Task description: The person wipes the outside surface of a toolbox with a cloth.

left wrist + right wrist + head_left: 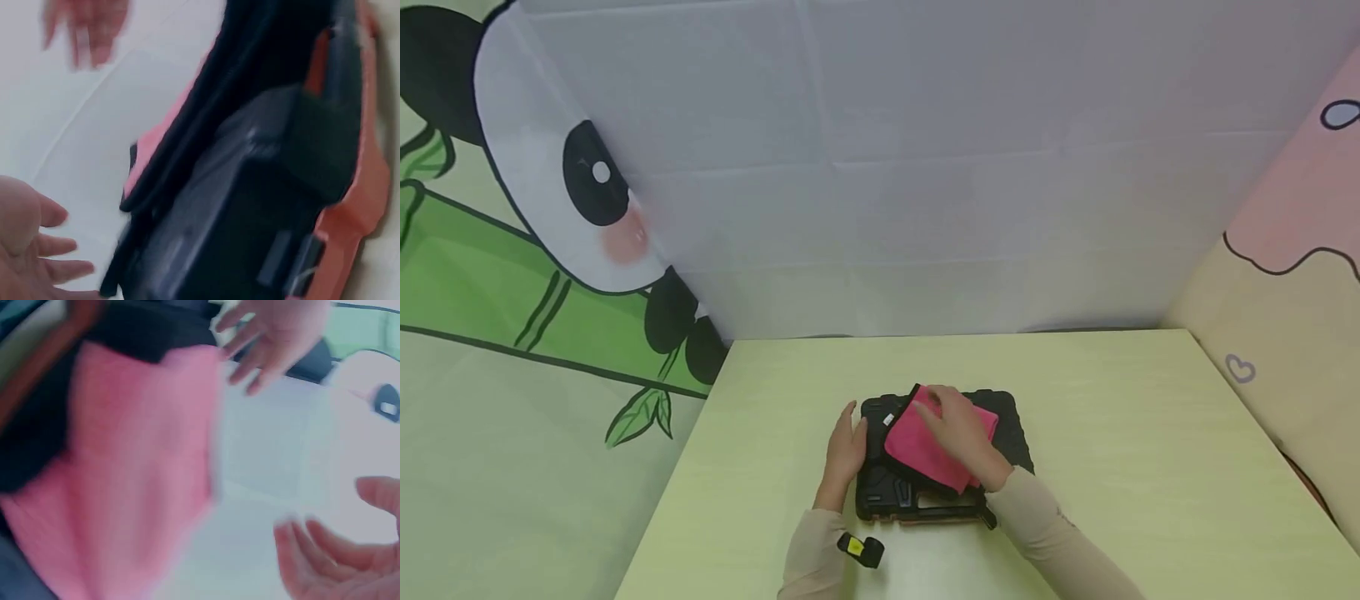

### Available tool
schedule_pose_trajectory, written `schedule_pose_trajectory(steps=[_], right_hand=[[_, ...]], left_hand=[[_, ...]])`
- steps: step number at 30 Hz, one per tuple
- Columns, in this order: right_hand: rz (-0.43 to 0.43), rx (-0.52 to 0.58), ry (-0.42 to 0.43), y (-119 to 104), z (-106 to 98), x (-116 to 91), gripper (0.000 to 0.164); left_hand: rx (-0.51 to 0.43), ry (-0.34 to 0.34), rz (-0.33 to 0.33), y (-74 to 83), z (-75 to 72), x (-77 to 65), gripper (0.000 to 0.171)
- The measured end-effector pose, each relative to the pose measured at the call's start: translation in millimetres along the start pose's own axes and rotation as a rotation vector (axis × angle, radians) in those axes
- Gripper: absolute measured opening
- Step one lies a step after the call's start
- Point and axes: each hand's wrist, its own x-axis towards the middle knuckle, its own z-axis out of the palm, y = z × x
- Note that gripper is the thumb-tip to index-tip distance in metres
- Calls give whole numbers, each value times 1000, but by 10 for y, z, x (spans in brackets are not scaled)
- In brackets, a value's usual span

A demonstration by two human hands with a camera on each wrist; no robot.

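A black hard plastic case (1011,425) lies on the table, and its lower half shows orange in the left wrist view. On top of it is a folded pink cloth (917,446) with black edging and a small white tag. My left hand (846,450) stands at the case's left side, its fingers extended; whether it touches the case I cannot tell. Over the cloth hovers my right hand (958,429), its fingers loosely bent and holding nothing. In the right wrist view the cloth (144,462) is blurred and apart from the right hand's fingers (294,544).
The pale yellow table (1120,450) extends around the case. A grey-white sheet (925,208) hangs behind it, with a panda print (550,167) at left and a pink and cream print (1300,208) at right. A small black device (861,550) sits on the left wrist.
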Motion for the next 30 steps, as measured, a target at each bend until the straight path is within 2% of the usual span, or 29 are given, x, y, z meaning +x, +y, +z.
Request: schedule_pose_trajectory(steps=[2,4,6,8,14,18,22,30], right_hand=[[49,-86,0,107,165,55,59],[87,-215,-62,220,351,64,77],[110,-318,-119,319,517,38,90],[120,-379,-147,378,641,-4,98],[64,-409,-52,425,806,-55,99],[72,-427,-40,446,808,-72,100],[97,-429,-26,536,726,-93,99],[64,-452,-51,939,307,-150,98]], left_hand=[[-96,-56,-106,-94,16,30,46],[-171,-115,-176,-184,45,48,48],[-218,-154,-203,-254,74,50,50],[-246,-157,-217,-309,91,45,51],[-333,-121,-259,-387,61,37,52],[-323,-104,-253,-385,69,18,51],[-328,-123,-254,-364,86,11,52],[-301,-163,-238,-370,62,8,54]])
